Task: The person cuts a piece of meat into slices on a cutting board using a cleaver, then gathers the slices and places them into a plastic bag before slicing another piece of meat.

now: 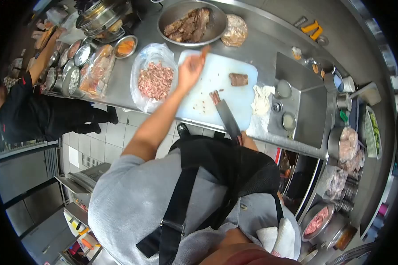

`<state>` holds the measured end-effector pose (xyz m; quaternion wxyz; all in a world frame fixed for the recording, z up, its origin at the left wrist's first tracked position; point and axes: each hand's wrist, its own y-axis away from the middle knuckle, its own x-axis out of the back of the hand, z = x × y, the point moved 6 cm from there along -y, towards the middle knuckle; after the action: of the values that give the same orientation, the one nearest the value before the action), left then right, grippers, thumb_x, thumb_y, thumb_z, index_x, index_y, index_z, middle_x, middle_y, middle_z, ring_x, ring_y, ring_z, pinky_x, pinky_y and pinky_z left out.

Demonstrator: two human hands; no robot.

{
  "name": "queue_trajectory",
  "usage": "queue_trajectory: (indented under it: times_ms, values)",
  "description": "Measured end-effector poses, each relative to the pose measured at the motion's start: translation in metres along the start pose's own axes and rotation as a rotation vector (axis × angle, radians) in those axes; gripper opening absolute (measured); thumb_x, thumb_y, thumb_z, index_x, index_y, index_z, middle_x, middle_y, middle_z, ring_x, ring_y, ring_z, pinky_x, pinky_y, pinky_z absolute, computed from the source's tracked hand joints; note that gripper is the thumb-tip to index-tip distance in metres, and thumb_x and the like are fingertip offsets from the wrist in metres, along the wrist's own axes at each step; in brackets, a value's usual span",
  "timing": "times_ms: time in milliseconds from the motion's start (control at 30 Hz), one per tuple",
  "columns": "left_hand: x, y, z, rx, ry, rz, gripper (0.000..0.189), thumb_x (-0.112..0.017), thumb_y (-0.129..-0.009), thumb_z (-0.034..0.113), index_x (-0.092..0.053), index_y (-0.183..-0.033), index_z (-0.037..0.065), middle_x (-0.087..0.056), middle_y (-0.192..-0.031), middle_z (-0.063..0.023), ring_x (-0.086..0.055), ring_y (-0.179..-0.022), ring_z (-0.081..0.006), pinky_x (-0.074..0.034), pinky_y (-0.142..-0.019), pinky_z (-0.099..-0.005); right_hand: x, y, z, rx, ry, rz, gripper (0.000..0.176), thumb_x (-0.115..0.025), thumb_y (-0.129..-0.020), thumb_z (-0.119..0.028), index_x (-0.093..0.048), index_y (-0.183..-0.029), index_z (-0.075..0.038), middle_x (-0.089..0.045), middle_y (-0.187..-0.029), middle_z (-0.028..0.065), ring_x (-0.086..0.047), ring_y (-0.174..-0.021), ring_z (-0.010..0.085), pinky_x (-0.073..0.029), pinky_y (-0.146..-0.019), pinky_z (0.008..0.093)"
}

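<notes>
Over the upper left of the white cutting board (pixel 227 62), my left hand (pixel 191 70) is partly curled near the rim of the meat bowl. A small reddish-brown shape shows at its fingertips; I cannot tell what it is. My right hand (pixel 248 143), at the board's front edge, is closed around the handle of a wide-bladed knife (pixel 227 117). The blade points up and left over the board. At its tip lie thin strips of cooked meat (pixel 215 96). A dark block of cooked meat (pixel 238 79) rests farther right, with crumbs scattered around.
A steel bowl of browned meat (pixel 188 24) stands behind the board. Left of it sits a plastic bag of diced meat (pixel 155 81). A crumpled white cloth (pixel 262 100) lies beside the sink (pixel 311 117). Another person (pixel 44 110) works at the far left.
</notes>
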<state>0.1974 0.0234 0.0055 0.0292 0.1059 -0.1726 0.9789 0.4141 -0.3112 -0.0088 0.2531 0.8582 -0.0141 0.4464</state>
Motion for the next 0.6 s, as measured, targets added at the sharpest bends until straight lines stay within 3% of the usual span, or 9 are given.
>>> queue_trajectory:
  times_ms: [33,133,200,333,400,500,533,600]
  values:
    - [0.005,-0.029,0.043,-0.124,-0.077,0.056,0.045,-0.081,-0.092,0.032,-0.069,-0.124,0.003,-0.076,-0.108,-0.0172,-0.073,-0.105,-0.0249,-0.056,-0.09,-0.0373,0.007,0.001,-0.003,0.013,-0.115,-0.018,0.037,-0.053,-0.109,-0.03,-0.06,-0.125,0.003,-0.07,-0.096,0.034,-0.069,-0.096,0.0495,-0.052,-0.081,0.0535]
    - [0.008,-0.075,0.081,-0.163,-0.1,0.116,0.047,-0.082,-0.09,0.029,-0.068,-0.127,0.003,-0.074,-0.117,-0.0185,-0.071,-0.112,-0.0268,-0.056,-0.092,-0.0384,0.013,0.009,0.003,-0.013,-0.283,-0.03,0.037,-0.056,-0.108,-0.029,-0.061,-0.122,0.005,-0.07,-0.091,0.0309,-0.07,-0.088,0.0463,-0.052,-0.079,0.0487]
    - [0.0,-0.08,0.094,-0.255,-0.135,-0.065,0.043,-0.08,-0.091,0.022,-0.07,-0.129,0.006,-0.074,-0.118,-0.0134,-0.07,-0.106,-0.0268,-0.055,-0.095,-0.0379,0.019,0.01,0.013,-0.01,-0.535,0.066,0.036,-0.058,-0.107,-0.028,-0.061,-0.121,0.005,-0.068,-0.087,0.0284,-0.067,-0.082,0.0435,-0.051,-0.077,0.0464]
    - [-0.047,0.025,0.054,-0.285,-0.3,-0.578,0.037,-0.073,-0.09,0.011,-0.072,-0.127,0.007,-0.069,-0.135,-0.016,-0.064,-0.125,-0.0361,-0.052,-0.107,-0.0408,0.029,0.009,0.039,-0.113,-0.439,0.124,0.035,-0.057,-0.107,-0.028,-0.06,-0.118,0.006,-0.068,-0.088,0.0288,-0.067,-0.082,0.0438,-0.051,-0.077,0.0463]
    - [-0.06,0.083,0.039,-0.395,-0.308,-0.75,0.035,-0.07,-0.094,0.012,-0.07,-0.129,0.005,-0.066,-0.14,-0.0162,-0.055,-0.136,-0.0365,-0.043,-0.117,-0.0463,0.016,0.004,0.057,-0.127,-0.466,0.136,0.036,-0.056,-0.107,-0.028,-0.06,-0.118,0.006,-0.068,-0.089,0.0298,-0.067,-0.083,0.0443,-0.051,-0.077,0.0465]
    - [-0.057,0.134,0.029,-0.455,-0.446,-0.793,0.04,-0.068,-0.097,0.013,-0.066,-0.136,0.007,-0.059,-0.149,-0.0145,-0.047,-0.146,-0.0352,-0.038,-0.121,-0.0501,0.016,0.005,0.06,-0.12,-0.491,0.127,0.038,-0.056,-0.108,-0.029,-0.06,-0.117,0.008,-0.068,-0.092,0.0321,-0.068,-0.088,0.047,-0.051,-0.079,0.0469]
    - [-0.053,0.142,0.025,-0.433,-0.464,-0.813,0.047,-0.064,-0.101,0.018,-0.058,-0.147,0.009,-0.05,-0.159,-0.0123,-0.036,-0.154,-0.0342,-0.03,-0.125,-0.0524,0.021,0.006,0.051,-0.136,-0.462,0.103,0.037,-0.056,-0.108,-0.028,-0.06,-0.118,0.008,-0.069,-0.094,0.0324,-0.068,-0.09,0.0478,-0.051,-0.08,0.0467]
    - [-0.044,0.149,0.016,-0.417,-0.506,-0.829,0.051,-0.062,-0.102,0.02,-0.053,-0.151,0.01,-0.047,-0.161,-0.0118,-0.034,-0.155,-0.0342,-0.028,-0.127,-0.052,0.03,0.006,0.034,-0.15,-0.427,0.071,0.037,-0.056,-0.108,-0.027,-0.06,-0.118,0.008,-0.069,-0.095,0.0327,-0.068,-0.092,0.0485,-0.051,-0.081,0.0465]
